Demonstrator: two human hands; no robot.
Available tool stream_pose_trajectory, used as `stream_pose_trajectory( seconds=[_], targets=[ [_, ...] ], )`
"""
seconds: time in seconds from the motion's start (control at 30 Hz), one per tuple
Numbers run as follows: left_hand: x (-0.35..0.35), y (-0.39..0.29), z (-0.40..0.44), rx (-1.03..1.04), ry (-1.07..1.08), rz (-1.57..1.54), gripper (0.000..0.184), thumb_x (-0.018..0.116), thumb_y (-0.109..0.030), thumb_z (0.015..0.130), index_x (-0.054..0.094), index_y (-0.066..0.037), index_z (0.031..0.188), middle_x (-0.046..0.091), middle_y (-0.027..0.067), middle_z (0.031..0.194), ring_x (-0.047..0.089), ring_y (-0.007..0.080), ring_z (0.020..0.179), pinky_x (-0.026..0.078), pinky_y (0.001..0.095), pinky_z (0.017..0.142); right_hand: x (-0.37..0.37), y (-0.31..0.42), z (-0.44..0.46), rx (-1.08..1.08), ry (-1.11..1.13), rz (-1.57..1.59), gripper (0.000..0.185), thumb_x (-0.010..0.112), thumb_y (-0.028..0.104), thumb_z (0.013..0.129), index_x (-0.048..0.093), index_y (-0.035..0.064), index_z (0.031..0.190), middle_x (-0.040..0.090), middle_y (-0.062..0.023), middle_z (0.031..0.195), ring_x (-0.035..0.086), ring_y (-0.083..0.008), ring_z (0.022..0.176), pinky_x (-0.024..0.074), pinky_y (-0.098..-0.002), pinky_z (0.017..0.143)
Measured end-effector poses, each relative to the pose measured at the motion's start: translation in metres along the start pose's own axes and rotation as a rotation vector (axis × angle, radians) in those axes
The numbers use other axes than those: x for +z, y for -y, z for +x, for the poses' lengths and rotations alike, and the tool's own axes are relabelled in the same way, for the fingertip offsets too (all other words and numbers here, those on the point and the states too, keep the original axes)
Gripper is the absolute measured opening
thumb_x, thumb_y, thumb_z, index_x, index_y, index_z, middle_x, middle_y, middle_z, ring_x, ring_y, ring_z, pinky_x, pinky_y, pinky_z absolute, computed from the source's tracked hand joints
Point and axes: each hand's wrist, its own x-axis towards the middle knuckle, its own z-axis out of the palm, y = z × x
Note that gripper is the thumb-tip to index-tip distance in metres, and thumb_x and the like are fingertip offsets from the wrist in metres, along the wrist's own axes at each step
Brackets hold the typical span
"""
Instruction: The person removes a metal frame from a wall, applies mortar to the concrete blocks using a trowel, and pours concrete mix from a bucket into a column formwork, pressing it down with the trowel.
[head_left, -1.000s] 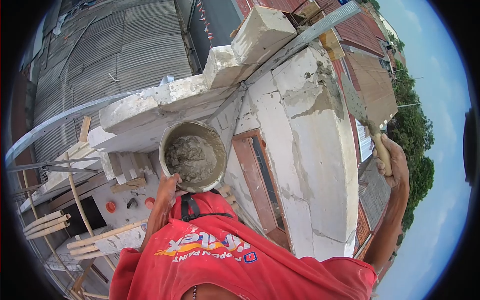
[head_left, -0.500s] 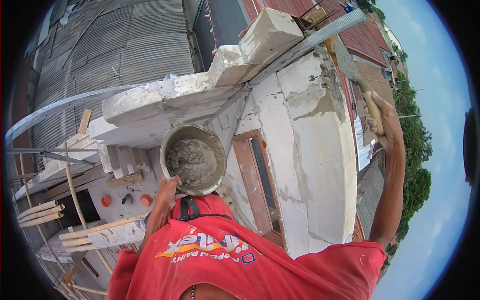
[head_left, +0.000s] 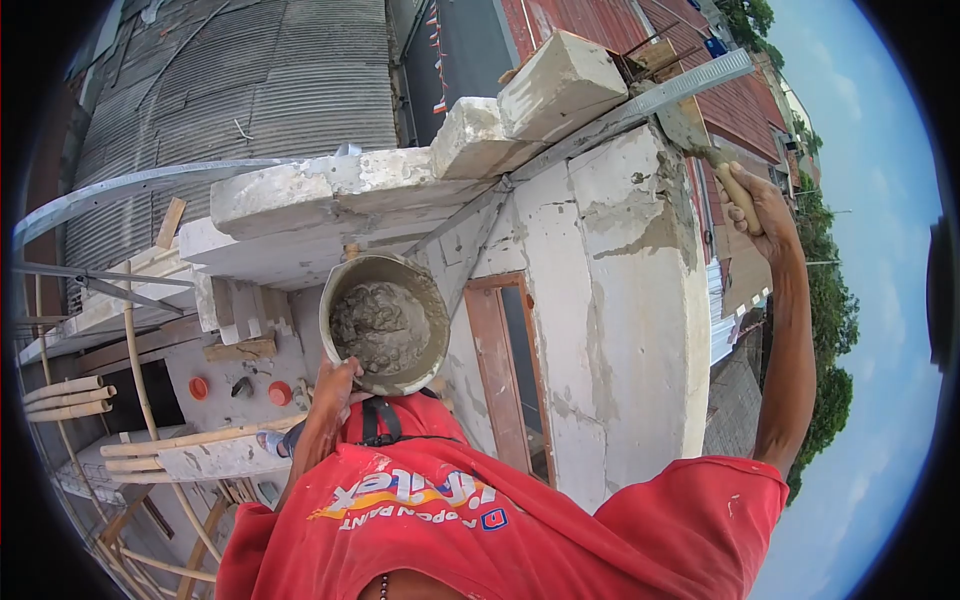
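Note:
My left hand [head_left: 340,378] is closed on the near rim of a bucket [head_left: 436,318], held in front of my waist. Wet grey mortar [head_left: 378,322] lies inside it. On the right, my right hand [head_left: 762,212] wraps around the pale handle of a trowel [head_left: 739,196]. Its flat metal blade reaches toward the upper end of the white block wall [head_left: 640,300], close to the mortar-smeared corner; whether it touches cannot be told.
A metal channel [head_left: 690,85] runs along the wall top beside rough white blocks [head_left: 562,88]. Bamboo poles [head_left: 140,350] and two orange containers [head_left: 280,393] are far below at left. A brown-framed opening [head_left: 500,375] sits in the wall. Corrugated roofing [head_left: 290,90] lies beyond.
My right hand and the trowel have moved left, nearer the wall's upper corner. The left hand still holds the bucket in nearly the same place. The view has shifted slightly.

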Motion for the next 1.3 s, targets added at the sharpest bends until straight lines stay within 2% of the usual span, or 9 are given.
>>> stream_pose_trajectory(
  seconds=[0.13, 0.23, 0.33, 0.53, 0.63, 0.87, 1.03, 1.23, 1.3],
  targets=[
    [-0.004, 0.002, 0.000, 0.003, -0.030, 0.006, 0.048, 0.053, -0.013, 0.094, 0.036, -0.019, 0.138, 0.053, 0.0057, 0.096, 0.064, 0.0254, 0.084, 0.061, 0.0515, 0.073, -0.008, -0.030, -0.022, -0.065, -0.084, -0.065, 0.037, 0.062, 0.033, 0.100, 0.065, 0.0024, 0.119, 0.058, 0.0012, 0.072, 0.052, -0.0032, 0.050, 0.0393, -0.0183, 0.040],
    [-0.009, 0.004, 0.000, -0.005, -0.048, 0.027, 0.046, 0.053, -0.013, 0.093, 0.037, -0.018, 0.136, 0.054, 0.0055, 0.096, 0.064, 0.0251, 0.084, 0.061, 0.0505, 0.072, -0.016, -0.033, -0.047, -0.216, -0.229, -0.453, 0.045, 0.068, 0.036, 0.095, 0.065, 0.0049, 0.128, 0.061, 0.0011, 0.079, 0.050, -0.0034, 0.050, 0.0374, -0.0196, 0.043],
    [-0.010, -0.001, -0.004, -0.049, -0.036, 0.012, 0.063, 0.053, -0.010, 0.088, 0.031, -0.022, 0.146, 0.052, 0.0030, 0.098, 0.055, 0.0174, 0.089, 0.060, 0.0455, 0.071, -0.026, -0.034, -0.055, -0.284, -0.239, -0.569, 0.050, 0.072, 0.037, 0.091, 0.065, 0.0075, 0.131, 0.064, 0.0001, 0.089, 0.053, -0.0053, 0.057, 0.0407, -0.0220, 0.050],
    [-0.015, 0.003, -0.004, -0.044, -0.018, -0.002, 0.058, 0.052, -0.010, 0.089, 0.034, -0.021, 0.144, 0.053, 0.0027, 0.097, 0.058, 0.0180, 0.087, 0.061, 0.0450, 0.070, -0.032, -0.059, -0.004, -0.604, -0.360, -0.797, 0.053, 0.072, 0.041, 0.091, 0.064, 0.0077, 0.132, 0.071, -0.0130, 0.113, 0.066, -0.0211, 0.101, 0.0496, -0.0340, 0.089],
    [-0.012, 0.003, -0.010, 0.001, -0.046, -0.005, 0.034, 0.052, -0.014, 0.093, 0.043, -0.012, 0.126, 0.058, 0.0096, 0.104, 0.068, 0.0288, 0.089, 0.062, 0.0486, 0.076, -0.025, -0.067, -0.008, -0.613, -0.429, -0.796, 0.055, 0.071, 0.043, 0.091, 0.063, 0.0075, 0.133, 0.069, -0.0181, 0.119, 0.065, -0.0250, 0.110, 0.0468, -0.0357, 0.097],
    [-0.015, 0.013, -0.005, -0.003, -0.065, -0.005, 0.033, 0.051, -0.013, 0.094, 0.043, -0.012, 0.125, 0.058, 0.0096, 0.104, 0.068, 0.0288, 0.087, 0.062, 0.0504, 0.074, -0.037, -0.084, -0.023, -0.417, -0.307, -0.583, 0.054, 0.070, 0.040, 0.093, 0.062, 0.0080, 0.136, 0.069, -0.0069, 0.108, 0.061, -0.0146, 0.088, 0.0479, -0.0288, 0.079],
    [-0.013, 0.010, -0.010, 0.024, -0.082, 0.022, 0.029, 0.051, -0.013, 0.094, 0.044, -0.011, 0.122, 0.057, 0.0095, 0.102, 0.068, 0.0293, 0.087, 0.063, 0.0497, 0.072, -0.058, -0.082, 0.002, -0.417, -0.197, -0.566, 0.053, 0.071, 0.039, 0.092, 0.063, 0.0104, 0.136, 0.065, 0.0016, 0.100, 0.047, -0.0046, 0.068, 0.0376, -0.0221, 0.059],
    [-0.032, 0.015, -0.010, -0.063, -0.096, -0.006, 0.014, 0.054, -0.018, 0.096, 0.051, -0.005, 0.090, 0.061, 0.0156, 0.097, 0.069, 0.0339, 0.091, 0.060, 0.0546, 0.085, -0.079, -0.098, 0.037, -0.474, -0.455, -0.668, 0.056, 0.065, 0.050, 0.095, 0.062, 0.0151, 0.138, 0.065, 0.0001, 0.094, 0.053, -0.0082, 0.069, 0.0442, -0.0264, 0.060],
    [-0.043, 0.014, -0.016, -0.122, -0.083, -0.116, 0.013, 0.054, -0.014, 0.093, 0.050, -0.003, 0.098, 0.061, 0.0160, 0.100, 0.069, 0.0347, 0.093, 0.062, 0.0527, 0.081, -0.068, -0.113, 0.032, -0.528, -0.535, -0.636, 0.053, 0.064, 0.048, 0.096, 0.062, 0.0137, 0.137, 0.062, 0.0010, 0.086, 0.051, -0.0076, 0.067, 0.0425, -0.0263, 0.059]
  ],
)
